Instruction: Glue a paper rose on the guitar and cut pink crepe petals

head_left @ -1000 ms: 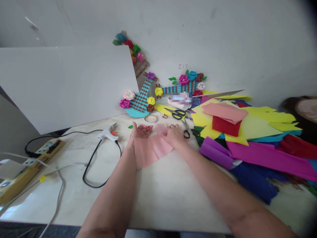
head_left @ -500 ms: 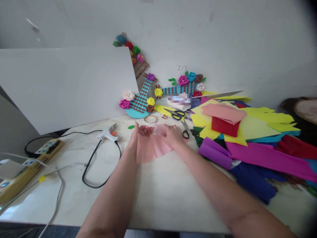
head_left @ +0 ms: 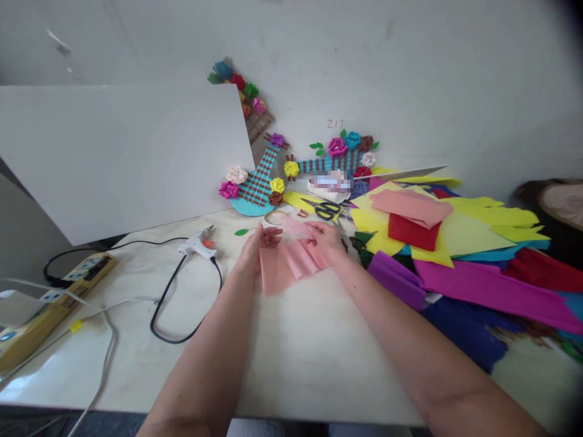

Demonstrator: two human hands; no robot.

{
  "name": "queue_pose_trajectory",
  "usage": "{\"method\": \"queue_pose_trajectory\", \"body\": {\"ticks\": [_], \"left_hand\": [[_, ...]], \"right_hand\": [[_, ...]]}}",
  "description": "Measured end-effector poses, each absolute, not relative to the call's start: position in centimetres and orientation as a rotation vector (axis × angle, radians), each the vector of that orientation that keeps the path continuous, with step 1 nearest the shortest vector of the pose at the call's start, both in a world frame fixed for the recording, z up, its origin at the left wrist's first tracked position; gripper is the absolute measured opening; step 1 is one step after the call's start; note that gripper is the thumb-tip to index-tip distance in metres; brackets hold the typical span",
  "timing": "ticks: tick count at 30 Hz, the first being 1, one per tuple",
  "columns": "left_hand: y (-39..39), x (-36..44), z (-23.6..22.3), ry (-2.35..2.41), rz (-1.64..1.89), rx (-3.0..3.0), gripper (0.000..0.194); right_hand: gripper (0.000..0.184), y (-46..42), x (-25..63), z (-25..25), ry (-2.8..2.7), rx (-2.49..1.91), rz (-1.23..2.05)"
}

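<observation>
A sheet of pink crepe paper (head_left: pixel 285 267) spans the gap between my hands, its right part rippled into folds. My left hand (head_left: pixel 262 243) grips its left edge, thumb up and fingers curled behind. My right hand (head_left: pixel 327 240) pinches the sheet on the right, partly covering it. A paler pink part (head_left: pixel 296 227) shows above, between the fingertips; whether it belongs to the same sheet I cannot tell. Just beyond lie a tape roll (head_left: pixel 276 216), largely behind the paper, and black-handled scissors (head_left: pixel 325 210). A small green leaf (head_left: pixel 241 232) lies left of my left hand.
A white glue gun (head_left: pixel 198 244) with a looping black cord lies left, near a power strip (head_left: pixel 59 309). Stacked coloured paper (head_left: pixel 478 237) covers the right side. A flower-decorated guitar shape (head_left: pixel 257 188) and a white board (head_left: pixel 127 158) stand at the back.
Both hands have shifted slightly right with the paper. The sheet's right part has become more rippled, and my right hand has turned from lying over the paper to pinching it.
</observation>
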State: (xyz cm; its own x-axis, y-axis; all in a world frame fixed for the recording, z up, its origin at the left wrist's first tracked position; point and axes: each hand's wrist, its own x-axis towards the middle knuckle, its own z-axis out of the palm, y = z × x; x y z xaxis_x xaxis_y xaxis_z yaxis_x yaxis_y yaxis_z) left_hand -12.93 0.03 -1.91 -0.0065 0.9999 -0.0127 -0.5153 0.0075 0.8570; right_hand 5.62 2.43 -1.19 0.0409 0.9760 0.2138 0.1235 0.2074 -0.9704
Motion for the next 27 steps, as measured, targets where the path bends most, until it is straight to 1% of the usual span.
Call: {"method": "queue_pose_trajectory", "body": {"ticks": [2,4,7,10,12,16,18,22,24,27], "left_hand": [[-0.2,-12.7,-1.9,0.841,1.427,0.838,0.042],[-0.7,-12.4,-1.7,0.840,1.398,0.939,0.038],[-1.4,-12.3,-1.3,0.860,1.342,1.058,0.030],[-1.7,-12.4,-0.9,0.898,1.387,1.104,0.024],[-1.6,-12.5,-0.7,0.884,1.427,1.148,0.021],[-1.4,-12.4,-0.5,0.846,1.432,1.234,0.017],[-1.5,-12.2,-0.4,0.811,1.351,1.255,0.023],[-2.1,-11.9,0.2,0.724,1.199,1.195,0.046],[-2.2,-12.0,0.3,0.749,1.204,1.178,0.046],[-1.9,-12.4,0.4,0.907,1.320,1.227,0.037]], "right_hand": [[0.023,2.1,5.4,-0.7,-1.282,-1.085,1.130],[0.022,1.5,5.0,-0.4,-1.305,-1.018,1.210],[0.020,0.7,4.3,-0.2,-1.414,-0.985,1.222],[0.018,0.0,3.8,-0.1,-1.524,-1.025,1.157],[0.021,-0.3,3.5,0.0,-1.568,-1.010,1.186],[0.034,-0.9,3.1,0.1,-1.666,-0.899,1.265],[0.034,-1.2,2.8,0.1,-1.740,-0.899,1.177],[0.025,-0.9,2.9,-0.2,-1.718,-1.007,0.927],[0.024,-0.2,3.5,-0.2,-1.658,-1.061,0.837],[0.023,0.9,5.1,0.6,-1.596,-1.149,0.682]]}}
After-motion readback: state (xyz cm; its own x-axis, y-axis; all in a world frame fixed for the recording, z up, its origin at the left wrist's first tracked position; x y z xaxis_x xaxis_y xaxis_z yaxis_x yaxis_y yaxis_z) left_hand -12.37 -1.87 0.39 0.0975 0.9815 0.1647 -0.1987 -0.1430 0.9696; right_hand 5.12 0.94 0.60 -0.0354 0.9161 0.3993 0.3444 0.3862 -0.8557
